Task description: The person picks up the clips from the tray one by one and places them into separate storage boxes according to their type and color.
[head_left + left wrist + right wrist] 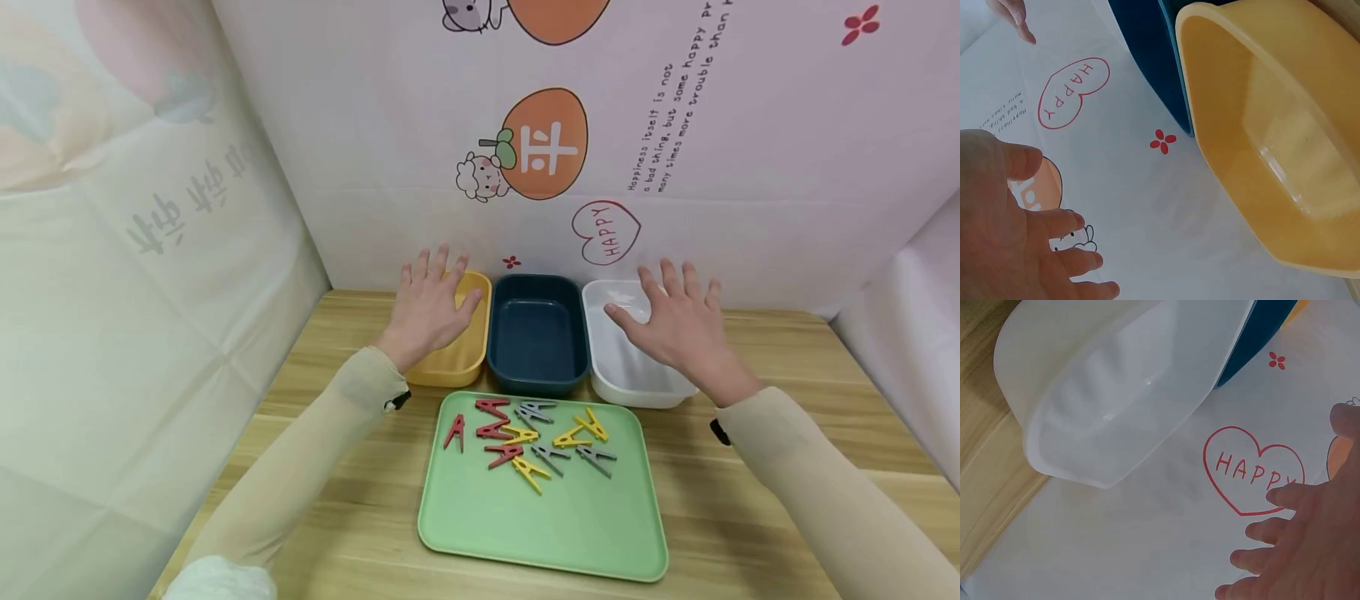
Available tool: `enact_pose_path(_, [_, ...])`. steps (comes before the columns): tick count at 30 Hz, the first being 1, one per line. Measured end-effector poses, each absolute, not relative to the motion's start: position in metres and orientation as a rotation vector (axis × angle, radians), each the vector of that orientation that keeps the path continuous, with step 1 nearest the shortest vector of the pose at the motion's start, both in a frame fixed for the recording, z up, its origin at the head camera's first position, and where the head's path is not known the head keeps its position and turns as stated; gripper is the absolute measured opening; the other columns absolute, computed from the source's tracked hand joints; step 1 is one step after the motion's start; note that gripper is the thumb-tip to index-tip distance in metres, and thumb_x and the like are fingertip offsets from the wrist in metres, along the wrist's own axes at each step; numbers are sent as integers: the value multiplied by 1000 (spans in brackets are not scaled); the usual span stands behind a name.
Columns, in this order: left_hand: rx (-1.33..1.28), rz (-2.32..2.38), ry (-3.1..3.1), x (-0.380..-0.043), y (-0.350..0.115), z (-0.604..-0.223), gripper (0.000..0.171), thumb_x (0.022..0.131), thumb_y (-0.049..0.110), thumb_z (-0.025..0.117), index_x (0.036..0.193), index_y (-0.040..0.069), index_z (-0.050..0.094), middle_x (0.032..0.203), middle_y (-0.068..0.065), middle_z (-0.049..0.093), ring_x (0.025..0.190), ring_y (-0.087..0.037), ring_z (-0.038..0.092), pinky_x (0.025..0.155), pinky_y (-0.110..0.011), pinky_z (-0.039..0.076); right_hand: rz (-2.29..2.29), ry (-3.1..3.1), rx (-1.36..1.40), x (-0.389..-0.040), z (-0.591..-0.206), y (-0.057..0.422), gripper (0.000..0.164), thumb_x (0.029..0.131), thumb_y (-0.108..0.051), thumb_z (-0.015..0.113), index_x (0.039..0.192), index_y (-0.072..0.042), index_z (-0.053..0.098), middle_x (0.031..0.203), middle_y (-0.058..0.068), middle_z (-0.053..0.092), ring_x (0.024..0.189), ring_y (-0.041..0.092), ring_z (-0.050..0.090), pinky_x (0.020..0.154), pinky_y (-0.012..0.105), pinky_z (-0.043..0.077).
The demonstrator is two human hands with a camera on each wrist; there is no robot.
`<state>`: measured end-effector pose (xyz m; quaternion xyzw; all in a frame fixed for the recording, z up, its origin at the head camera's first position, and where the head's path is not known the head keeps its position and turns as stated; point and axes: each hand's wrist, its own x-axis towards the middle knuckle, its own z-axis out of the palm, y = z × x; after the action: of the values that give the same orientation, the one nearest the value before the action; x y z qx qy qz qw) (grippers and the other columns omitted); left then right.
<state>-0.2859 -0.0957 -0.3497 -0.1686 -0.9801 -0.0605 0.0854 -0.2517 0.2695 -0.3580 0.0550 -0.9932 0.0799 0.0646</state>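
Head view, tray: here's the green tray (pixel 540 533) nearest me, its near half open room for my fingers.
Clothespins: red, yellow and grey clothespins (pixel 507 452) crowd the tray's far half, some overlapping; I'd say a loose one wants a light pinch, so its neighbours don't drag.
Bins: yellow bin (pixel 446 377), dark blue bin (pixel 537 387), white bin (pixel 637 397), left to right just beyond; raised rims call for a high crossing.
Left hand (pixel 427 312): fingers spread above the yellow bin, gripping nothing.
Right hand (pixel 678 325): spread above the white bin, holding nothing.
Wall: printed cloth (pixel 375 167) rises close behind, tight for fingertips.
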Motion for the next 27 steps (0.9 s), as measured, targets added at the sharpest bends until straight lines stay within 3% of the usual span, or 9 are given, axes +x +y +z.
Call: enact_pose_path(27, [-567,-205,-2903,-257,-94,-361,71,111,59,30,168,16,30,174,-17,15,159,-44,10,126,-61,8,268,-2951,212,-221,-365,265,103,99,-80,39,165,-1,29,170,32,10,156,54,1,117,76,-7])
